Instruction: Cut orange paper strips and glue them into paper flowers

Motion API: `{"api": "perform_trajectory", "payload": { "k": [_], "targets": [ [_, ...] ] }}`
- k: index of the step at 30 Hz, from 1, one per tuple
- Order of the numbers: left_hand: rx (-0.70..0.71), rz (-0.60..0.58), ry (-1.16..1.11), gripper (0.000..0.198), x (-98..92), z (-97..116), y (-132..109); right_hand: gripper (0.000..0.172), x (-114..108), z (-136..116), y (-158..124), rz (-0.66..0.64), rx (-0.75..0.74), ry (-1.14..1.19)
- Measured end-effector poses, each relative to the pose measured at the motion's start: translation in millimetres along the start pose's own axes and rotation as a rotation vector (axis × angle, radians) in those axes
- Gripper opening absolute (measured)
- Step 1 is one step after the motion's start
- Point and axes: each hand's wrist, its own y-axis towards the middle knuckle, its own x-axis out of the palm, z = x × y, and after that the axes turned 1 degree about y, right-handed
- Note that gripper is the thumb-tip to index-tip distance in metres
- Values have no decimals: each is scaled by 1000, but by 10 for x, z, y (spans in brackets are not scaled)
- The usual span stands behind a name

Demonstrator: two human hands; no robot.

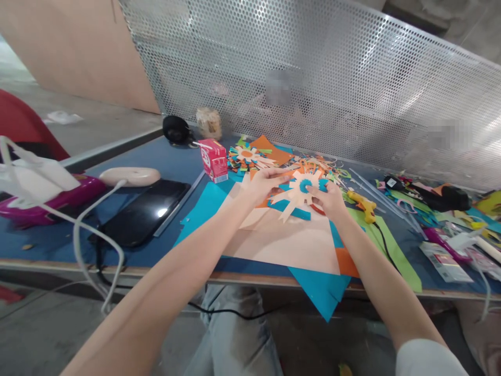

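Note:
A cream paper flower (301, 189) with a blue centre and strips hanging from its lower left is held up over the paper sheets. My right hand (330, 199) grips it from the right, thumb pressed at the blue centre. From the left, my left hand (266, 184) has its fingertips closed at the flower's petal edge; their exact grip is partly hidden. Beneath lies a large cream paper sheet (285, 243) over blue paper (323, 290). Another fringed paper flower (247, 154), with an orange centre, rests farther back.
A yellow glue gun (364, 206) lies on green paper (401, 261) at right. A pink drink carton (213, 160), a black phone (143, 213) and a white cable (78, 230) are at left. Paper scraps (317, 163) lie before the perforated metal panel (332, 78).

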Motion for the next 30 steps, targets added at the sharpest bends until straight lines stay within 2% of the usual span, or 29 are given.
{"api": "perform_trajectory", "payload": {
  "k": [9,12,17,24,30],
  "targets": [
    [59,3,86,10,63,81,-71,39,-55,44,36,9,-91,-76],
    [22,21,39,7,72,63,-55,39,-61,54,40,4,-117,-103],
    [37,-7,-75,11,46,23,-1,41,-13,-11,-9,3,-55,-31],
    [130,-22,-6,22,13,15,11,40,16,-58,-64,-116,-55,-11],
    [205,17,48,20,-15,15,30,35,-36,9,-42,-211,-100,-61]
  ]
}}
